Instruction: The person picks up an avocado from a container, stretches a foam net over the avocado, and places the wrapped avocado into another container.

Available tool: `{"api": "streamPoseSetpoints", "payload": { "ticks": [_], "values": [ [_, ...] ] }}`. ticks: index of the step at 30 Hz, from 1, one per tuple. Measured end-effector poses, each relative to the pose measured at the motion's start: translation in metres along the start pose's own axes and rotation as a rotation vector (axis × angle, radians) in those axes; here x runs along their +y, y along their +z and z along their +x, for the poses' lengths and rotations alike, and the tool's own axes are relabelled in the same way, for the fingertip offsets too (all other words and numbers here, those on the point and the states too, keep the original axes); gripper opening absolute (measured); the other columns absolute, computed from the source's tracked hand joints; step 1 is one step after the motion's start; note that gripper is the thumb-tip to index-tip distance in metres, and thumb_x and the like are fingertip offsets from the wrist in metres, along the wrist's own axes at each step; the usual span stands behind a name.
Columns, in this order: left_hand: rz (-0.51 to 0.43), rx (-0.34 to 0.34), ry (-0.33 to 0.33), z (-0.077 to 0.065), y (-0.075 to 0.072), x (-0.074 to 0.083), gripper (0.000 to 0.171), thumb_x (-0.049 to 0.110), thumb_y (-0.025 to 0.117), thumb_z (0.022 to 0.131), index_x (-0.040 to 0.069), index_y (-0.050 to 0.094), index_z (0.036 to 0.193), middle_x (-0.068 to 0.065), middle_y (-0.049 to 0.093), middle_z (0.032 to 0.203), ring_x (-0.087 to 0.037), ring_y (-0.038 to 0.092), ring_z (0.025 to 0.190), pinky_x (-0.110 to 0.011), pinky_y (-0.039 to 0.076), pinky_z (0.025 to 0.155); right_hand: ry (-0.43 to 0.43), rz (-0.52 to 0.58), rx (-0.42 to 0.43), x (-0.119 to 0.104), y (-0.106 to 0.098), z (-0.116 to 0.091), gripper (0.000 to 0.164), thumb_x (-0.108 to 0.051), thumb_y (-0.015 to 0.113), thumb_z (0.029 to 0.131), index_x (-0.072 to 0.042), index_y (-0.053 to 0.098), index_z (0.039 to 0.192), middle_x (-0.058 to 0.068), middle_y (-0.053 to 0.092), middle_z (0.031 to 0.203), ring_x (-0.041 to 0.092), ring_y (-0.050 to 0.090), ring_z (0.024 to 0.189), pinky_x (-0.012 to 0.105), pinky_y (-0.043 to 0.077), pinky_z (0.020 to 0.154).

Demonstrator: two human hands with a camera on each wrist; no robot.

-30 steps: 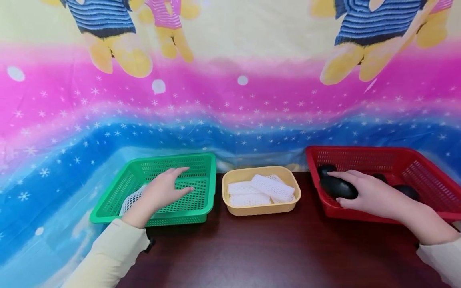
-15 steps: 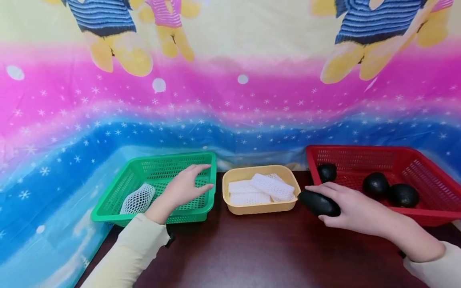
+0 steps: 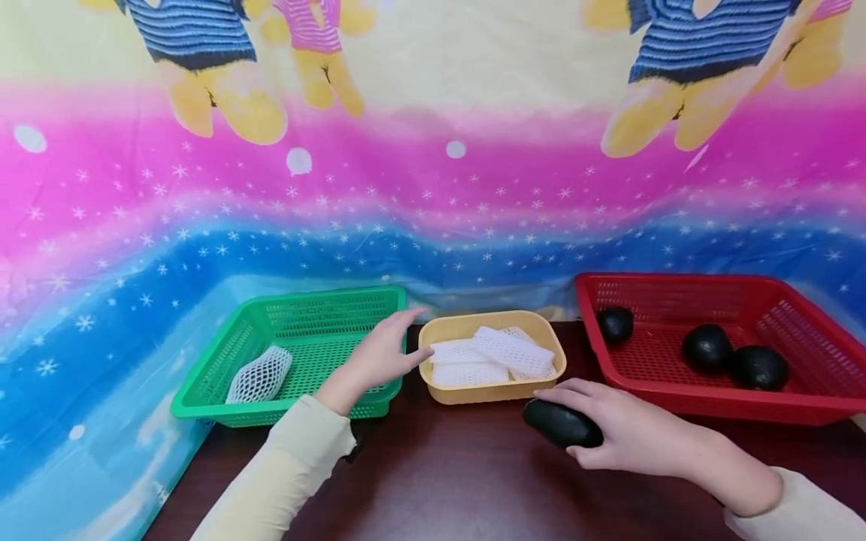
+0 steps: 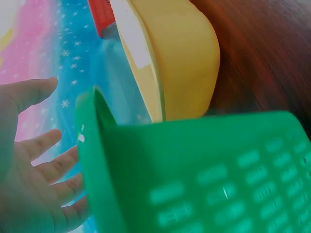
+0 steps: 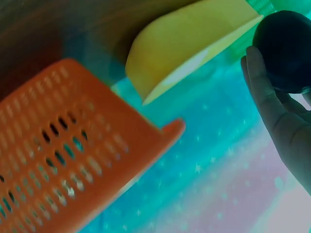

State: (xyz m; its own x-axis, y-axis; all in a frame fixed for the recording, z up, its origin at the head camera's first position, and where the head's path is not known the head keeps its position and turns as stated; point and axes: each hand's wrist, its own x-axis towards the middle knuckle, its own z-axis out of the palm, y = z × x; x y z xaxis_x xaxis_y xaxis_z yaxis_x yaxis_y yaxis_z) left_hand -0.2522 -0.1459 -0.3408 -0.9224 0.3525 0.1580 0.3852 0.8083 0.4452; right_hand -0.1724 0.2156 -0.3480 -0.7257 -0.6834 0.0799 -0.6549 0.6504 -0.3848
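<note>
A dark brown bench (image 3: 440, 488) has three holders set in a row on it. The green basket (image 3: 223, 411) is on the left, the small yellow tray (image 3: 487, 394) is in the middle, and the red basket (image 3: 744, 407) is on the right. Both baskets have lots of little holes.

One thing in a white net (image 3: 259, 374) lies in the near left part of the green basket. The tray has flat white nets (image 3: 467, 361) piled on top of each other. In the red basket, one black fruit (image 3: 615, 324) sits by the left side, and two more black fruits (image 3: 707, 348) sit close together near the middle.

The right hand (image 3: 629, 430) holds a dark fruit (image 3: 563, 423) over the bench, just in front of the tray's right corner. Its grip is bent round the fruit, with the thumb on the near side.

The left hand (image 3: 379, 357) is between the green basket and the tray, with its grip spread wide. It hides part of the basket's right side. In the left wrist view, the green edge blocks some fingertips, so I can't tell if they touch it.

Pale sleeves (image 3: 291, 466) cover both arms, and something black (image 3: 355, 448) shows under the left cuff.

Behind it all hangs a bright cloth (image 3: 433, 180) with white snowflakes (image 3: 564, 194) and yellow figures in stripy tops (image 3: 196, 45) printed on it.
</note>
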Motion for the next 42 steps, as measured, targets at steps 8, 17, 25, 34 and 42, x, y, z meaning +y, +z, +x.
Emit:
{"api": "streamPoseSetpoints", "payload": {
  "ticks": [8,17,25,34,42],
  "values": [
    [-0.012,0.001,0.075,0.016,0.020,0.013,0.063,0.032,0.072,0.097,0.013,0.049,0.152,-0.010,0.049,0.152,-0.033,0.045,0.140,-0.052,0.040,0.111,-0.069,0.060,-0.058,0.000,0.025,0.004,0.067,-0.030,0.079,0.089,-0.027,0.051,0.150,-0.001,0.055,0.135,0.009,0.056,0.107,0.029,0.054,0.078],
    [-0.003,-0.026,0.110,0.028,0.041,0.031,0.057,0.031,0.071,0.098,0.015,0.053,0.150,-0.010,0.050,0.151,-0.031,0.046,0.139,-0.051,0.041,0.110,-0.152,0.135,-0.098,0.005,0.050,0.009,0.064,-0.029,0.079,0.090,-0.027,0.053,0.149,-0.004,0.055,0.135,0.009,0.055,0.112,0.029,0.054,0.081],
    [-0.020,-0.029,0.115,0.044,0.061,0.039,0.059,0.029,0.070,0.099,0.016,0.049,0.153,-0.009,0.049,0.153,-0.029,0.046,0.140,-0.049,0.040,0.111,-0.230,0.172,-0.116,0.008,0.065,0.014,0.063,-0.025,0.080,0.090,-0.022,0.054,0.147,-0.007,0.056,0.134,0.008,0.055,0.114,0.029,0.054,0.085],
    [0.014,-0.092,0.069,0.059,0.075,0.039,0.058,0.030,0.069,0.099,0.019,0.049,0.153,-0.006,0.047,0.155,-0.028,0.042,0.143,-0.046,0.040,0.112,-0.227,0.239,-0.153,0.011,0.071,0.019,0.061,-0.025,0.078,0.092,-0.023,0.053,0.147,-0.008,0.055,0.136,0.009,0.054,0.118,0.029,0.053,0.089],
    [0.055,-0.136,0.073,0.064,0.083,0.041,0.055,0.027,0.069,0.099,0.020,0.051,0.151,-0.005,0.047,0.155,-0.027,0.044,0.142,-0.048,0.041,0.111,-0.251,0.250,-0.156,0.014,0.075,0.021,0.061,-0.024,0.078,0.093,-0.023,0.052,0.148,-0.008,0.054,0.138,0.009,0.053,0.120,0.029,0.052,0.090]
  ]
}}
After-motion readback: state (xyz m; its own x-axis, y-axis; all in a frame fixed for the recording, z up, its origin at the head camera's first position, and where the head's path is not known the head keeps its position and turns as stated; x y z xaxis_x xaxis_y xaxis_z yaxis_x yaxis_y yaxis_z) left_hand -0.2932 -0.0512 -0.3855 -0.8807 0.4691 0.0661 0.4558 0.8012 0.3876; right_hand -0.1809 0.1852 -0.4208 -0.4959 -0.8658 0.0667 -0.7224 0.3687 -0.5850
